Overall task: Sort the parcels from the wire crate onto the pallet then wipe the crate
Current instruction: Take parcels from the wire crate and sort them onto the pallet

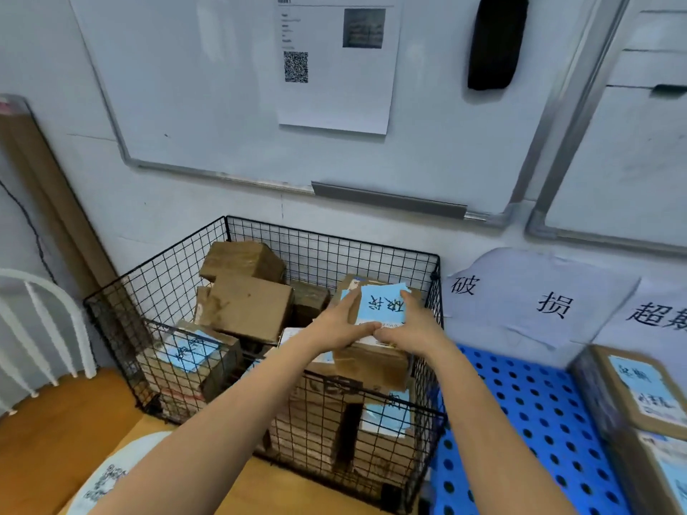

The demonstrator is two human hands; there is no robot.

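both hands are on one parcel [371, 351] at the top of the pile in the wire crate [148, 291]: the left hand [344, 325] presses its left side and the right hand [412, 325] its right side, thumbs nearly meeting on the near top edge, so the two hands are clamped on the box from either flank rather than closed around it. between the hands, on the box top, sits a blue label [383, 304] with handwritten characters; reading it seems to be the point of the step, since the paper signs [535, 291] on the wall beyond the right hand appear to mark sorting zones. to do this well, i would keep the palms flat and squeeze evenly, because the box looks taped and smooth and could slip if held by fingertips alone. lift straight up until the bottom clears the crate rim [435, 288] just beyond the right hand, then carry it rightward to the blue pallet [520, 403] below and right of the right forearm. two labelled parcels [639, 395] already sit at the far right of the pallet, well apart from the hands. many boxes [249, 302] remain left of and below the left hand, so sorting looks early and wiping is far off. take care not to snag the wire or topple the tilted neighbours.
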